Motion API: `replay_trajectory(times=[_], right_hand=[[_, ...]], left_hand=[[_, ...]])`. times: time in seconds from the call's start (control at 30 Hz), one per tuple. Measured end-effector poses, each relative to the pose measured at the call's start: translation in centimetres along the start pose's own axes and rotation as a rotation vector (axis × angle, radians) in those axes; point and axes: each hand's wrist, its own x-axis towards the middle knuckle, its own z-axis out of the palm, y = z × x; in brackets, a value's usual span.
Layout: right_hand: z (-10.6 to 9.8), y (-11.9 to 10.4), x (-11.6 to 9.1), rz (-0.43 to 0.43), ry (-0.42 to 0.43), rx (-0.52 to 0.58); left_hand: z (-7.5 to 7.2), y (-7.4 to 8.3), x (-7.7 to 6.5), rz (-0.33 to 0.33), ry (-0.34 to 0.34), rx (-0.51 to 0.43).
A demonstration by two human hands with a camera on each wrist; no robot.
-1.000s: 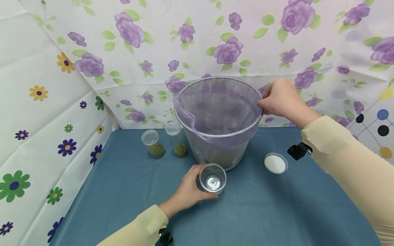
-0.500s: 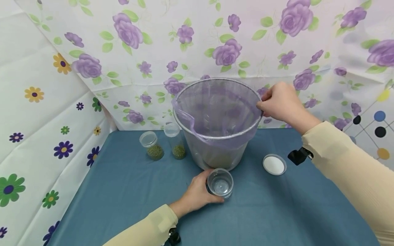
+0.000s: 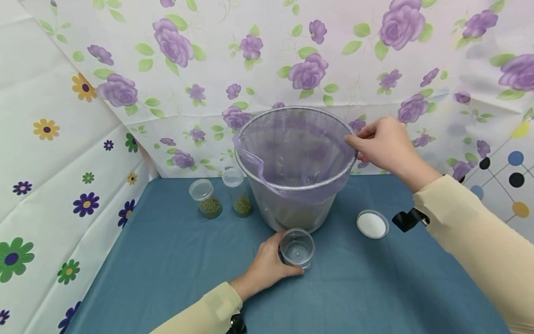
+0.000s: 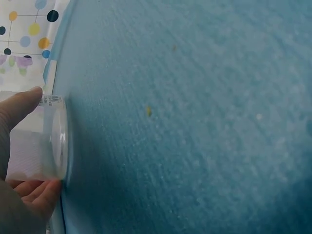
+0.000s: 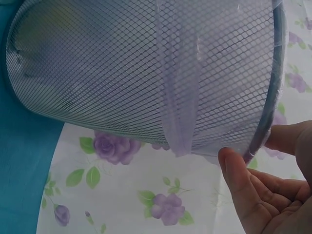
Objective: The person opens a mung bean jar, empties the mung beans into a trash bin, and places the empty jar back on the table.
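Observation:
My left hand (image 3: 271,260) grips a clear plastic jar (image 3: 297,248) from its left side, thumb in front and fingers behind. In the left wrist view the jar (image 4: 36,139) has a barcode label, and its end is at the blue cloth. A silver mesh wastebasket (image 3: 288,211) stands behind it, lined with a thin purple bag (image 3: 317,192) folded over the rim. My right hand (image 3: 385,144) is at the basket's right rim. In the right wrist view thumb and finger straddle the rim (image 5: 265,119), with the bag's folded edge beside them.
Two clear jars with green granules, one short (image 3: 210,204) and one taller (image 3: 241,199), stand left of the basket. A round clear-edged piece with a white middle (image 3: 372,224) lies at right on the blue cloth (image 3: 183,260). A flowered sheet (image 3: 233,51) hangs close behind.
The left hand and jar have shifted right and slightly nearer, in front of the basket. The right hand has moved slightly right at the rim, its thumb straighter. The basket keeps its place.

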Motion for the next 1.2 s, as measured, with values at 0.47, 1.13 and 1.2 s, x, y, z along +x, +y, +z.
replay_trajectory(times=[0.47, 1.13, 1.2], right_hand=[[0.5, 1.6, -3.8, -0.048, 0.169, 0.026], [6.1, 6.4, -11.8, -0.130, 0.262, -0.077], [6.7, 7.0, -12.2, -0.149, 0.269, -0.078]], left_hand=[[0.3, -0.1, -0.4, -0.075, 0.017, -0.066], [-4.3, 1.2, -2.7, 0.014, 0.226, 0.041], [-4.8, 1.3, -3.0, 0.039, 0.270, 0.075]])
